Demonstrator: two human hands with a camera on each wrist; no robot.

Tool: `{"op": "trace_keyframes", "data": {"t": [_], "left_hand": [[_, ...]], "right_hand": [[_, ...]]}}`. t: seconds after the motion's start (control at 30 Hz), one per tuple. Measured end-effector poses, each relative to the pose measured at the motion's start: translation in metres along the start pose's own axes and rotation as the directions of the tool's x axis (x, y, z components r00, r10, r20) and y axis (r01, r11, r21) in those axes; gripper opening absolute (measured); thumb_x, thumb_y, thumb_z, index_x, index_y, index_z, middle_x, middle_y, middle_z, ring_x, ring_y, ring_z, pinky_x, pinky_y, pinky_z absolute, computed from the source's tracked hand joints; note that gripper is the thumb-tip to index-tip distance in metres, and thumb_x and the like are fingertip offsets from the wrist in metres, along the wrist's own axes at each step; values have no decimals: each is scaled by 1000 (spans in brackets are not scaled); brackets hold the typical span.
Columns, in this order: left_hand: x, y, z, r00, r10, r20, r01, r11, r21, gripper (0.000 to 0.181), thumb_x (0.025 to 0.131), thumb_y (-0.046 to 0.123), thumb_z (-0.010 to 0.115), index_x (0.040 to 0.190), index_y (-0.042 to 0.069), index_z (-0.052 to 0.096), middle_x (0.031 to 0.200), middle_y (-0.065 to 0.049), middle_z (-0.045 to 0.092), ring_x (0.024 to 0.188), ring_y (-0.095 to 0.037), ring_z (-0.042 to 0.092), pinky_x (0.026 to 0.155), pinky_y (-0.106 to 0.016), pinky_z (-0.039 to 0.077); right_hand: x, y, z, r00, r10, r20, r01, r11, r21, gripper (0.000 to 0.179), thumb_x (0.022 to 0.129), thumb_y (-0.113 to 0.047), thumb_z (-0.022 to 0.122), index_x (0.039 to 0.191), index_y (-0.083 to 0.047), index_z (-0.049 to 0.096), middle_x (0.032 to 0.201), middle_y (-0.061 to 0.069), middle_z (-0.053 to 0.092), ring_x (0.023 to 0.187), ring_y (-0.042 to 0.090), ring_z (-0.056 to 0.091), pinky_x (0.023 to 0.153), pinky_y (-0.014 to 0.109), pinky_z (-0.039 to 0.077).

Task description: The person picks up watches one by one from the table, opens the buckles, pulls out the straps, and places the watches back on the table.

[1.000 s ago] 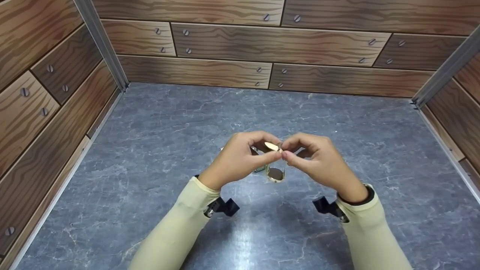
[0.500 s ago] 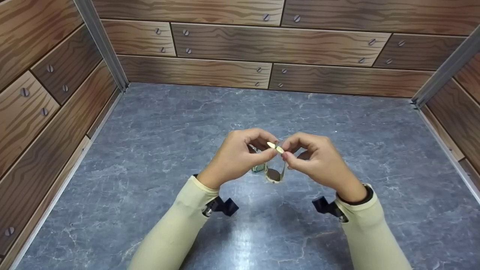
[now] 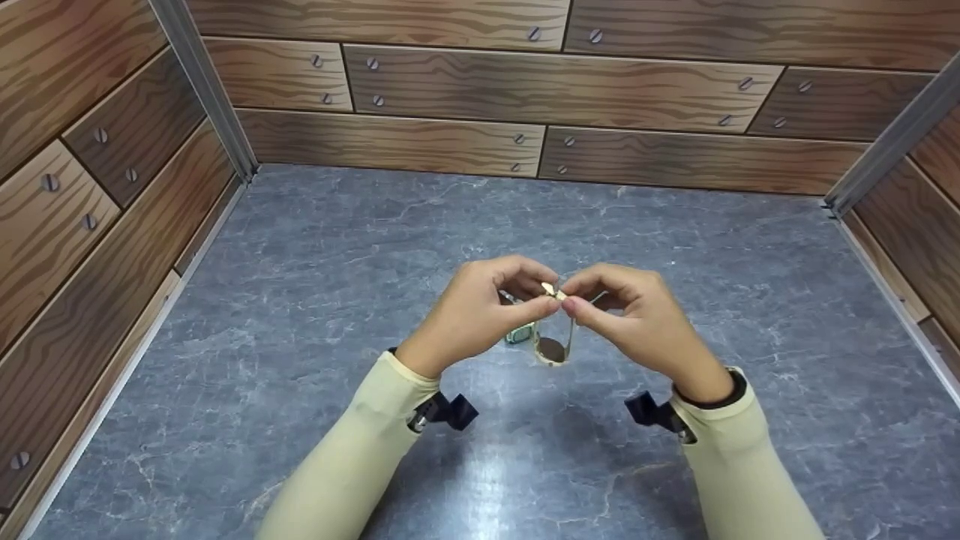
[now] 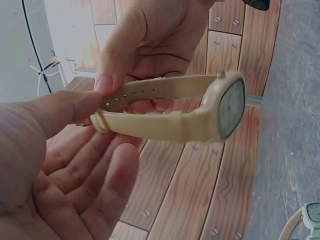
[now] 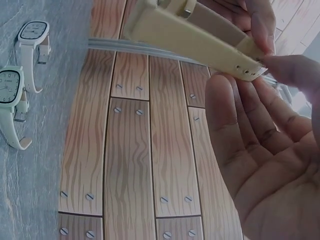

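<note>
A cream wristwatch (image 4: 165,125) is held up by its strap, with the case (image 3: 551,351) hanging below the hands in the head view. My left hand (image 3: 480,315) pinches the buckle end of the strap between thumb and fingers. The other strap end, with its row of holes (image 5: 245,70), is pinched by my right hand (image 3: 634,315). Both strap ends meet between the fingertips, forming a loop. In the left wrist view the watch face (image 4: 232,110) points away from the hands, toward the table. Fingers partly hide the buckle, so whether it is fastened cannot be told.
A mint-green watch (image 5: 10,90) and a white watch (image 5: 34,32) lie on the blue-grey marbled table (image 3: 360,225). In the head view the mint watch (image 3: 519,334) shows just behind the left hand. Wood-patterned walls (image 3: 480,82) surround the table.
Both hands stay nearly in place. The light strap end between the fingertips has tilted and shows less than before, while the hanging watch case has swayed slightly.
</note>
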State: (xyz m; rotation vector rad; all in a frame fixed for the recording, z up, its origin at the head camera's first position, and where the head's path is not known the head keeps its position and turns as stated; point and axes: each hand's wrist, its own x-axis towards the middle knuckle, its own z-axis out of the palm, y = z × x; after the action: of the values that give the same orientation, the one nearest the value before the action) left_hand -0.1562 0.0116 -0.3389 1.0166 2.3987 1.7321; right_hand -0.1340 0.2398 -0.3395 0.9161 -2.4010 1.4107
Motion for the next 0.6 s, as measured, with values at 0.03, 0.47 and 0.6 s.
{"op": "trace_keyframes", "data": {"t": [0.03, 0.47, 0.6], "left_hand": [[0, 0, 0, 1000, -10, 1, 10, 1000, 3, 22, 96, 25, 77, 113, 12, 76, 96, 6, 76, 84, -7, 70, 75, -29, 58], [-1, -2, 0, 1000, 25, 5, -25, 999, 21, 15, 97, 24, 75, 108, 15, 76, 94, 9, 75, 84, -6, 69, 75, -29, 57], [0, -3, -2, 999, 32, -26, -32, 999, 11, 17, 98, 23, 74, 110, 11, 75, 96, 6, 75, 84, -7, 70, 76, -34, 59]], "right_hand": [[0, 0, 0, 1000, 0, -1, 0, 1000, -7, 15, 96, -1, 72, 104, -11, 77, 95, 1, 75, 81, 13, 69, 68, 26, 58], [0, 1, 0, 1000, 27, 11, -27, 999, -38, 10, 97, -7, 72, 102, -15, 77, 95, -3, 74, 83, 14, 69, 67, 26, 58], [0, 3, -2, 999, 36, 13, -35, 999, -41, 9, 97, -6, 72, 101, -12, 76, 94, -3, 74, 83, 14, 70, 67, 27, 59]]}}
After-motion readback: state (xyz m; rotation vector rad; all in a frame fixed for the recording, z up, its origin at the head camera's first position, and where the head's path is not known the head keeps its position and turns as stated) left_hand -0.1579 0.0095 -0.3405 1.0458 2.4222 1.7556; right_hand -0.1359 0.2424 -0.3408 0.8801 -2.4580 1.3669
